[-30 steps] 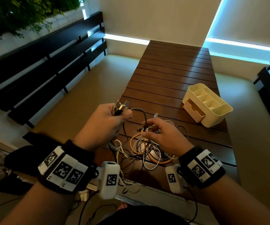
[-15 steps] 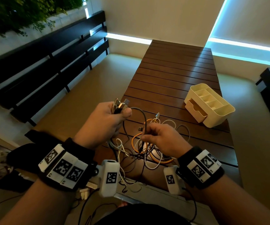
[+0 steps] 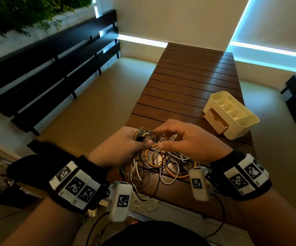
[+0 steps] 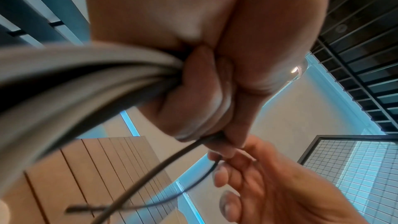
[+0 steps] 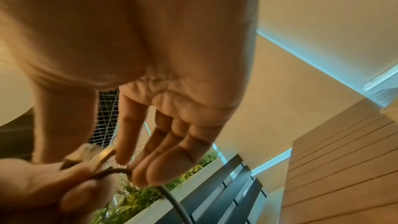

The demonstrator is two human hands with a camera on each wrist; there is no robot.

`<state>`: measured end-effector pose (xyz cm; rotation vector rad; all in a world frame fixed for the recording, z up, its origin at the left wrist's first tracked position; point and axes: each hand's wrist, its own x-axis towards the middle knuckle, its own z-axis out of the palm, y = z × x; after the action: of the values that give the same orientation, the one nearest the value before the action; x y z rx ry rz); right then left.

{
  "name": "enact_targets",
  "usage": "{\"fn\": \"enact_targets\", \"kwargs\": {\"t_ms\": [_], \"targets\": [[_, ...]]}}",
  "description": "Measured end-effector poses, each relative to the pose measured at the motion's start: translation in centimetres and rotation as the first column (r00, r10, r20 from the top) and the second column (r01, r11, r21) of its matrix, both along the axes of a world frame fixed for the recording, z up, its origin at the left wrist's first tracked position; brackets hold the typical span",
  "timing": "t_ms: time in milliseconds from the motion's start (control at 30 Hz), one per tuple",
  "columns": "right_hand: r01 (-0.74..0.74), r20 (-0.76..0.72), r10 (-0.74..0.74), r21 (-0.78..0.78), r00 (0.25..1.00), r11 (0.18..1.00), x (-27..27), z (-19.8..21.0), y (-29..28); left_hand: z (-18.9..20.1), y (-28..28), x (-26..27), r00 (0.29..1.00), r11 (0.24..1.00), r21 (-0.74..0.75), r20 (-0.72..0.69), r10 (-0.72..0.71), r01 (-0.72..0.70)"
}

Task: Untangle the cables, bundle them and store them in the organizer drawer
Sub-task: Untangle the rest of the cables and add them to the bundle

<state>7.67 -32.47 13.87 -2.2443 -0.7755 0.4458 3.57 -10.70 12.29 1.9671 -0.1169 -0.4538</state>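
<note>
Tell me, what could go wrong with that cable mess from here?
The left hand grips several plug ends while the tangle lies on the table; pulling could tighten knots. Loops hang over the near table edge and might slide off. The organizer drawer looks small for them.

Outdoor patio or balcony, slatted wooden table (image 3: 193, 82) — dark slatted bench (image 3: 51, 71), planter greenery (image 3: 28, 13), plastered walls
</note>
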Motion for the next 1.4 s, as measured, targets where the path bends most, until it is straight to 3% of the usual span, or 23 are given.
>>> {"fn": "enact_targets", "kwargs": {"t_ms": [100, 200, 333, 467, 567, 667, 767, 867, 967, 1033, 1133, 1200, 1333, 1400], "targets": [[0.062, -0.015, -0.061, 0.051, 0.998, 0.997, -0.5, -0.7, 1.1, 0.0, -0.2, 0.0, 1.000, 1.000, -0.011, -0.017, -0.017, 0.017], [0.077, -0.140, -0.072, 0.025, 0.987, 0.997, -0.9, -1.7, 1.4, 0.0, 0.3, -0.1, 0.999, 0.999, -0.029, -0.004, 0.043, -0.043], [-0.014, -0.410, -0.003, -0.038, 0.912, 0.999, -1.4, -3.6, 1.4, 0.1, 1.7, 0.0, 0.967, 0.950, -0.177, -0.055, 0.251, -0.256], [-0.193, -0.597, 0.011, -0.242, 0.802, 0.951, -1.7, -5.7, 1.8, 0.6, 3.0, 0.1, 0.951, 0.925, -0.221, -0.038, 0.308, -0.308], [-0.346, -0.470, 0.087, -0.499, 0.878, 0.795, -1.0, -6.8, 1.6, 0.6, 3.5, -0.1, 0.949, 0.929, -0.197, -0.031, 0.314, -0.313], [-0.393, -0.436, 0.149, -0.546, 0.887, 0.740, -0.1, -7.3, 1.3, 0.4, 3.9, -0.2, 0.941, 0.918, -0.210, -0.028, 0.338, -0.336], [-0.364, -0.418, 0.161, -0.471, 0.894, 0.803, -0.2, -8.0, 2.0, 0.5, 4.3, -0.4, 0.927, 0.904, -0.217, -0.014, 0.374, -0.368], [-0.231, -0.289, 0.119, -0.389, 0.950, 0.892, -0.6, -9.4, 3.4, 1.3, 5.2, -0.2, 0.902, 0.880, -0.226, 0.019, 0.432, -0.417], [-0.154, -0.214, 0.081, -0.348, 0.973, 0.925, -0.9, -10.8, 4.7, 2.5, 6.6, 0.1, 0.850, 0.834, -0.277, 0.095, 0.518, -0.478], [-0.183, -0.294, 0.086, -0.321, 0.952, 0.929, -1.1, -11.5, 5.2, 3.2, 7.3, 0.2, 0.825, 0.817, -0.295, 0.136, 0.549, -0.495], [-0.360, -0.483, 0.179, -0.314, 0.857, 0.878, -1.2, -11.4, 5.8, 3.2, 7.6, 0.0, 0.830, 0.827, -0.273, 0.138, 0.540, -0.492], [-0.362, -0.519, 0.169, -0.297, 0.838, 0.884, -0.8, -11.2, 5.9, 2.6, 7.4, -0.3, 0.846, 0.835, -0.265, 0.107, 0.523, -0.483], [-0.143, -0.267, 0.072, -0.258, 0.961, 0.956, 0.9, -11.4, 6.1, 1.6, 7.1, -0.8, 0.861, 0.842, -0.258, 0.064, 0.504, -0.474], [-0.062, -0.187, 0.015, -0.245, 0.982, 0.967, 1.4, -12.6, 6.6, 1.6, 7.1, -0.9, 0.861, 0.841, -0.261, 0.061, 0.504, -0.474]]}}
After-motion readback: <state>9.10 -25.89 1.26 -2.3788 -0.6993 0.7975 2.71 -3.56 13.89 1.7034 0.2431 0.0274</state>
